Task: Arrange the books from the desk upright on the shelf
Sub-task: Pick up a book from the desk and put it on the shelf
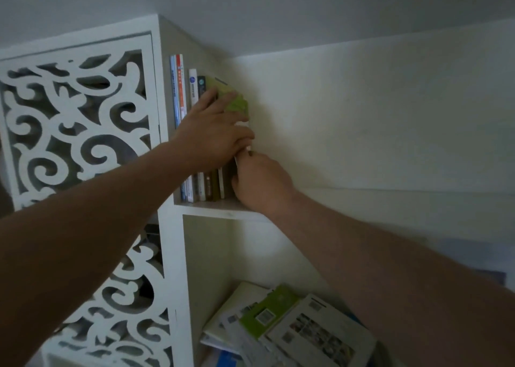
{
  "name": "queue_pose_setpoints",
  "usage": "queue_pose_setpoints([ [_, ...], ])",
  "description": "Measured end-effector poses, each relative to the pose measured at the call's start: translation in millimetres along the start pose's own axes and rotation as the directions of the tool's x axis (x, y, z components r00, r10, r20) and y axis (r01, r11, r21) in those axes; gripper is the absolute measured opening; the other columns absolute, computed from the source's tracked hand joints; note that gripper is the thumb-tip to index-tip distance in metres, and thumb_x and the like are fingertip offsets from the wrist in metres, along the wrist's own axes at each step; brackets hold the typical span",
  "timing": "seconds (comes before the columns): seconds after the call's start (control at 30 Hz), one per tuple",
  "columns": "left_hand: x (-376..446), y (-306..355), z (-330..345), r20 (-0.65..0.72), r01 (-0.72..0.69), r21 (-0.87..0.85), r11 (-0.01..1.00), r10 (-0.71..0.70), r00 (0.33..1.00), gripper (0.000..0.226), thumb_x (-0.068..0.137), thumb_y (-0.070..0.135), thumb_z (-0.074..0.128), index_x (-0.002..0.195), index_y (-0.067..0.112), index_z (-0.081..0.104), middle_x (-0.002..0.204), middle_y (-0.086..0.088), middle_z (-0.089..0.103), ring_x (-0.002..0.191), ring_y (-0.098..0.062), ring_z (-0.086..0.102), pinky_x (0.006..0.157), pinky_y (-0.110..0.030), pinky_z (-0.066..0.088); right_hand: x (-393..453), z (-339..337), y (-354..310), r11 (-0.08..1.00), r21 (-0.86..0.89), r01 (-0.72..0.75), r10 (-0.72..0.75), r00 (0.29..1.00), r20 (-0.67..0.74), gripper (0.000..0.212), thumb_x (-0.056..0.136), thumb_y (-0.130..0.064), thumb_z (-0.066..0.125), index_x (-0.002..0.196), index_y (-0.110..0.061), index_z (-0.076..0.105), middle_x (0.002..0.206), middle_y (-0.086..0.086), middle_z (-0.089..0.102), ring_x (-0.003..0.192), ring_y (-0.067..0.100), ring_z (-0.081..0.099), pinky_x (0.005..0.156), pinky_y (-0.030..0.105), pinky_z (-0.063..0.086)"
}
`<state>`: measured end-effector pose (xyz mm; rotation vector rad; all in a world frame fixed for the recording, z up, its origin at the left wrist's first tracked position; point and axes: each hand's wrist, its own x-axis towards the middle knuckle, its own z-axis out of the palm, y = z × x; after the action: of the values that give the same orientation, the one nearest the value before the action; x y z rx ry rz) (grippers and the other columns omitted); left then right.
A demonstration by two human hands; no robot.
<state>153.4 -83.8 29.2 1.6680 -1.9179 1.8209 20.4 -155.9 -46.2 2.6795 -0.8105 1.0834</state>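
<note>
The left hand [214, 135] lies flat on the green book [237, 99]; the right hand [259, 182] pinches its bottom edge on the shelf [217, 209].

Upright books [195, 182] stand in a row on the upper shelf [220, 207], right of the carved panel [78, 115], while a loose pile of books [281, 325] lies below, nearer us.

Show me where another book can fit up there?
Bare shelf board shows only in front of the standing books; the row's right end is crowded by both hands on the green book. Below, loose books cover that level.
</note>
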Motion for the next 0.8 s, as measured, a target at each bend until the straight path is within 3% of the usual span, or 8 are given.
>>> queue_pose_setpoints([
  [0.17,-4.7,4.3,5.8,0.021,0.016,0.002,1.000,-0.016,1.000,0.050,0.104,0.047,0.031,0.124,0.031,0.074,0.143,-0.008,0.063,0.152,-0.042,0.029,0.124,-0.063,0.014,-4.3,-4.8,-1.8,0.993,0.101,-0.056,0.045,0.993,0.109,0.058,0.101,-0.039,0.056,0.151,-0.016,0.035,0.111,0.011,0.068,0.068,0.019,0.049,0.067,0.033,0.042],
  [0.3,-7.1,4.7,3.8,-0.079,0.103,-0.181,0.978,-0.119,0.990,0.048,0.109,0.048,0.030,0.131,0.027,0.068,0.152,-0.011,0.054,0.154,-0.041,0.025,0.125,-0.059,0.014,-5.6,-8.5,-3.4,0.984,0.112,-0.142,0.133,0.988,0.083,0.105,0.084,-0.056,0.065,0.164,-0.020,0.007,0.111,0.008,0.065,0.093,0.030,0.063,0.073,0.035,0.046],
  [0.37,-12.4,5.1,4.4,-0.130,0.111,-0.221,0.969,-0.142,0.981,0.044,0.109,0.044,0.036,0.132,0.022,0.067,0.153,-0.015,0.051,0.153,-0.043,0.027,0.125,-0.060,0.016,-4.2,-5.4,-2.1,0.983,0.111,-0.147,0.137,0.986,0.091,0.117,0.080,-0.059,0.066,0.166,-0.024,-0.004,0.117,0.009,0.067,0.098,0.031,0.066,0.073,0.035,0.049],
  [0.57,-29.6,11.1,0.4,-0.164,0.182,-0.274,0.944,-0.232,0.959,0.047,0.106,0.042,0.042,0.147,0.023,0.055,0.169,-0.017,0.024,0.158,-0.041,0.014,0.126,-0.061,0.014,-1.1,-1.6,4.0,0.985,0.112,-0.134,0.125,0.988,0.085,0.119,0.079,-0.061,0.065,0.166,-0.025,-0.008,0.131,0.009,0.064,0.107,0.029,0.066,0.083,0.041,0.058],
  [0.67,-34.5,20.7,-9.6,-0.105,0.215,-0.382,0.899,-0.274,0.956,0.045,0.103,0.035,0.046,0.144,0.019,0.057,0.161,-0.017,0.041,0.153,-0.038,0.029,0.123,-0.060,0.023,-1.1,-4.4,0.1,0.975,0.163,-0.151,0.137,0.986,0.098,0.111,0.081,-0.062,0.061,0.166,-0.029,-0.003,0.130,0.009,0.065,0.107,0.030,0.067,0.082,0.042,0.057],
  [0.73,-41.9,39.1,-26.0,-0.113,0.222,-0.555,0.802,-0.337,0.935,0.037,0.100,0.022,0.054,0.135,0.016,0.064,0.143,-0.012,0.061,0.136,-0.031,0.053,0.115,-0.054,0.040,-10.8,-19.5,-1.7,0.978,0.191,-0.081,0.073,0.996,0.052,0.099,0.084,-0.061,0.059,0.163,-0.029,0.010,0.122,0.006,0.067,0.099,0.029,0.069,0.076,0.041,0.057],
  [0.8,-54.1,69.5,-45.8,-0.137,0.179,-0.708,0.683,-0.382,0.914,0.034,0.097,0.012,0.060,0.131,0.014,0.066,0.135,-0.005,0.067,0.126,-0.020,0.061,0.108,-0.043,0.050,-41.6,-38.2,7.3,0.990,0.140,0.032,-0.026,0.999,-0.043,0.084,0.087,-0.052,0.062,0.158,-0.024,0.026,0.129,0.003,0.064,0.106,0.028,0.068,0.080,0.041,0.057],
])
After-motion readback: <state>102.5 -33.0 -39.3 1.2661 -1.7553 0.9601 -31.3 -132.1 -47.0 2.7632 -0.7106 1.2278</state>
